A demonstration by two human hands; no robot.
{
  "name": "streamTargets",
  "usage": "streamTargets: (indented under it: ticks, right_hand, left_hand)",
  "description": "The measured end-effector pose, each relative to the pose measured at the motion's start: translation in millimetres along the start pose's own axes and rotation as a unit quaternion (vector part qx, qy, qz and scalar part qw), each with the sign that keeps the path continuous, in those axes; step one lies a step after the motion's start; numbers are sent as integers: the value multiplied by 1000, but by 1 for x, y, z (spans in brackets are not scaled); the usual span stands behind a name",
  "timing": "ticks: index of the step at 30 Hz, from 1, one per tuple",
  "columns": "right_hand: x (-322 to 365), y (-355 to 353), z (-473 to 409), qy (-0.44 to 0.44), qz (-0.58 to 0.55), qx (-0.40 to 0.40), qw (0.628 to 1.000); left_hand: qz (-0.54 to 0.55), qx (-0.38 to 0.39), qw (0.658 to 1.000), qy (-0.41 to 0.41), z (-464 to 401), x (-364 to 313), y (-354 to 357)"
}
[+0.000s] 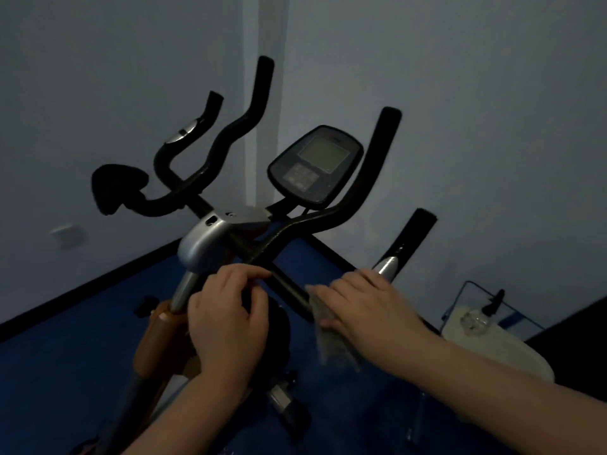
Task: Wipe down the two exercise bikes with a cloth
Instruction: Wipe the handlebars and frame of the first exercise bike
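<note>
An exercise bike stands in front of me in a dim room, with black handlebars (331, 218), a grey console (315, 165) and a silver stem cover (203, 241) over an orange frame (157, 339). My right hand (364, 303) grips a grey cloth (331, 336) against the lower right handlebar tube, just below its chrome sensor (387, 266). My left hand (230, 316) is curled beside the stem, fingertips touching the black crossbar. A dark shape (115, 187) at the far left looks like part of a second bike.
Pale walls meet in a corner behind the bike, edged by a black skirting (82, 287). The floor (65, 372) is blue. At the right, a cream cushion (486, 343) with a spray bottle (479, 318) on it sits beside a wire frame.
</note>
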State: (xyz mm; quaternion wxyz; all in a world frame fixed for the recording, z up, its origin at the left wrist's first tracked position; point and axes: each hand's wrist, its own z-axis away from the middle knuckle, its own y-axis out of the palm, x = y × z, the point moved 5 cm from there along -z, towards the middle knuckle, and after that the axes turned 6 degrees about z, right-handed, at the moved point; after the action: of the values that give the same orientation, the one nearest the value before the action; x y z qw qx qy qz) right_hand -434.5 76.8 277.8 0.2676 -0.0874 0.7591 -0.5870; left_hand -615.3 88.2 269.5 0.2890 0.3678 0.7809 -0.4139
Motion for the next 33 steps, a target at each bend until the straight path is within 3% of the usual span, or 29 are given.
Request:
streamTargets:
  ticks: [3,6,9,12,14,17,20,22,25,27,28,30,32,33]
  right_hand:
    - [-48,-10,23,-42,32,-18,998]
    - [-54,-10,17,74,-57,-56,994]
    - [-13,9,11,131,-102,-139,976]
    - [-21,7,8,31,-63,-210,975]
    - [-55,-1,9,9,-28,-270,962]
    - [-91,-5,10,83,-27,-331,940]
    - [-72,18,12,157,-87,-351,919]
    - [-68,18,14,81,-56,-360,928]
    - [-104,-5,3,-61,83,-324,940]
    - [-129,-16,-4,-96,149,-306,936]
    - [-132,-17,-5,-75,147,-309,937]
    - [-116,-10,2,58,46,-340,938]
    - [-82,19,12,183,-107,-355,910]
    - [-65,32,17,204,-134,-359,901]
  left_hand:
    - [1,24,1000,17,-7,-15,8]
    - [74,106,992,5,-18,-36,33]
    - [-14,174,985,-1,-21,-43,55]
    - [-70,186,980,20,-19,-37,58]
    - [-83,194,977,30,-18,-36,58]
    - [-80,177,981,22,-19,-38,56]
    - [-94,180,979,26,-18,-37,58]
    - [-109,188,976,31,-18,-37,59]
    - [-111,194,974,33,-18,-37,60]
    - [-108,192,975,30,-18,-38,60]
    - [-108,189,976,27,-19,-40,60]
    - [-105,177,978,25,-19,-41,58]
    - [-105,162,981,27,-19,-42,56]
    - [-105,159,981,28,-19,-43,55]
